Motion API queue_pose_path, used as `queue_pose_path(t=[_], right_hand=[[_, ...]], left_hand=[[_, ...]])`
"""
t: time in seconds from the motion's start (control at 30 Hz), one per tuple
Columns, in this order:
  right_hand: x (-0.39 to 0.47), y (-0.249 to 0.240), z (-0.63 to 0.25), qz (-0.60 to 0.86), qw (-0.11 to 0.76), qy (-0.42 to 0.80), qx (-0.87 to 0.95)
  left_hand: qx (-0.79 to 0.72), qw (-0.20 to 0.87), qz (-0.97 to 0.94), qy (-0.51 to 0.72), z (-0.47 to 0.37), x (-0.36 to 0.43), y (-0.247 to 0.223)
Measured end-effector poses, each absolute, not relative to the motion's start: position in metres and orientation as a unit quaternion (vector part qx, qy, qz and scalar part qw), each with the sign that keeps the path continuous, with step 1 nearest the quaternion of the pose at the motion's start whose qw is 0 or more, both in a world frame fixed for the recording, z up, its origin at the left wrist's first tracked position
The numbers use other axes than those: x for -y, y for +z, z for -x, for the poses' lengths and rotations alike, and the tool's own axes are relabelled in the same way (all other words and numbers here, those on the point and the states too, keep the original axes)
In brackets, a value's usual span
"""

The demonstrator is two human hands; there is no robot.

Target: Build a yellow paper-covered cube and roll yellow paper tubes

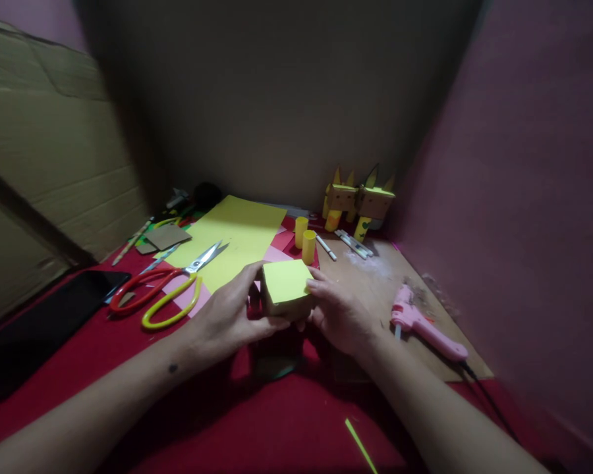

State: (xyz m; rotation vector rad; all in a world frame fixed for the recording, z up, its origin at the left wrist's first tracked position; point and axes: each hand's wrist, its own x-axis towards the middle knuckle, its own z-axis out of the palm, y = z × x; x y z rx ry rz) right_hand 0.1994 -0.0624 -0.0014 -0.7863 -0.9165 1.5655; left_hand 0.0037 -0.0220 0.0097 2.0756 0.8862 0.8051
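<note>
Well, yellow-topped box [287, 283] between both hands [230, 311] [342, 315].

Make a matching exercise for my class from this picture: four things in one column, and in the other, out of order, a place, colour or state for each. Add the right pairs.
Column one
1. Small box
2. Scissors
3. Glue gun
4. Yellow tubes

Column two
A. Pink, lying on the brown board
B. Standing upright, side by side
C. Held between the left hand and right hand
D. One red handle loop, one yellow

Right pairs: 1-C, 2-D, 3-A, 4-B
</note>
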Motion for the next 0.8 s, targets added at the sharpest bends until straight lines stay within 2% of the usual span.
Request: queue_pose_path(t=[0.17, 0.4, 0.53, 0.8], right_hand=[[0.061, -0.002, -0.200, 0.321, 0.564, 0.663, 0.373], [0.062, -0.009, -0.193, 0.298, 0.601, 0.655, 0.348], [0.064, -0.004, -0.191, 0.296, 0.607, 0.656, 0.335], [0.065, 0.001, -0.198, 0.337, 0.556, 0.682, 0.336]], left_hand=[[-0.361, 0.362, -0.796, 0.324, -0.007, 0.027, 0.010], [-0.435, 0.273, -0.771, 0.377, -0.014, 0.031, 0.001], [-0.398, 0.239, -0.806, 0.368, -0.008, 0.032, -0.002], [-0.372, 0.477, -0.716, 0.347, 0.008, 0.019, 0.011]])
